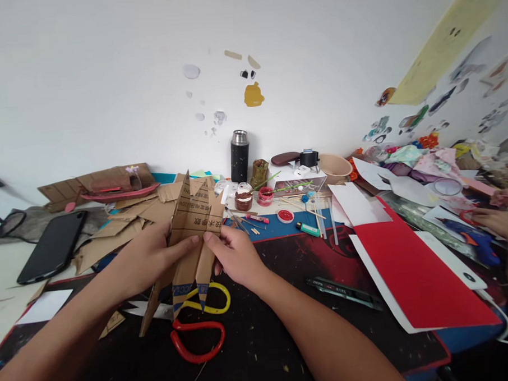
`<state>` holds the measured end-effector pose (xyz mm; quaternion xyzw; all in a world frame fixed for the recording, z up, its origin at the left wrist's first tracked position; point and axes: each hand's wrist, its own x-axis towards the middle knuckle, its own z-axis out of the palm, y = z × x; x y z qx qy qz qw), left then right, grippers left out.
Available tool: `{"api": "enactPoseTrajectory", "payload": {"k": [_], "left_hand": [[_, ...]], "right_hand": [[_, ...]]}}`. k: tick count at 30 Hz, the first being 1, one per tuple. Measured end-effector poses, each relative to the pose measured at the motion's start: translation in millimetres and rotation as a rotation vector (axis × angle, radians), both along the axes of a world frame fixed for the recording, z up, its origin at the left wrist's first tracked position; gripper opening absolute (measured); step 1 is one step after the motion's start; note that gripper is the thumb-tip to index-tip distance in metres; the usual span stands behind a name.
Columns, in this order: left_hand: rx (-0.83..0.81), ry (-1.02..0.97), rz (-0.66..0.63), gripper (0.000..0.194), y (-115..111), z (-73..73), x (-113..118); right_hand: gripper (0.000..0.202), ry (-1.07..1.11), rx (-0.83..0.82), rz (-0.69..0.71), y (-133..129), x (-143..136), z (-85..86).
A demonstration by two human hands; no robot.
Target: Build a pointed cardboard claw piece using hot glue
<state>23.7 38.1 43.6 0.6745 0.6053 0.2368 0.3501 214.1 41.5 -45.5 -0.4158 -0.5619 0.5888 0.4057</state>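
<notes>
Between my two hands stands a folded piece of brown cardboard with printed characters, blue tape-like print near its lower points and pointed ends. My left hand grips its left side, thumb lying across the front. On the right edge my right hand pinches it, thumb in front and fingers partly hidden behind. Under the cardboard lies a pair of scissors with one red and one yellow handle, blades pointing left and partly covered. A small cardboard scrap rests beside the blades.
Cardboard pieces and a black phone lie left. Behind are a black thermos and open paint jars. A utility knife and red card lie right. Another person's hand is near a blue glue gun.
</notes>
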Motion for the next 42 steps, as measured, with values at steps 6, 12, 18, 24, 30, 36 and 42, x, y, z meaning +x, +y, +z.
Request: {"api": "enactPoseTrajectory", "payload": {"k": [6, 12, 18, 24, 30, 36, 42], "left_hand": [[0.053, 0.153, 0.047, 0.061, -1, 5.5, 1], [0.120, 0.226, 0.039, 0.056, -11, 7.1, 11], [0.251, 0.405, 0.016, 0.035, -15, -2.9, 19], [0.347, 0.433, 0.001, 0.031, -15, -13.9, 23], [0.265, 0.446, 0.009, 0.032, -11, -11.6, 21], [0.127, 0.249, 0.080, 0.049, 1, -6.2, 4], [-0.184, -0.294, 0.127, 0.058, 7, -4.2, -8]], "right_hand": [[0.026, -0.045, 0.019, 0.020, -2, -1, 4.3], [0.025, -0.128, 0.050, -0.032, -5, -2, 12.1], [0.030, -0.335, 0.147, -0.094, -9, -2, 16.4], [0.026, -0.465, 0.187, -0.109, -10, -1, 21.6], [0.027, -0.424, 0.199, -0.094, -9, -1, 17.0], [0.033, -0.211, 0.157, -0.040, -8, -1, 9.8], [0.048, 0.038, 0.066, 0.077, -7, 4, 17.2]]}}
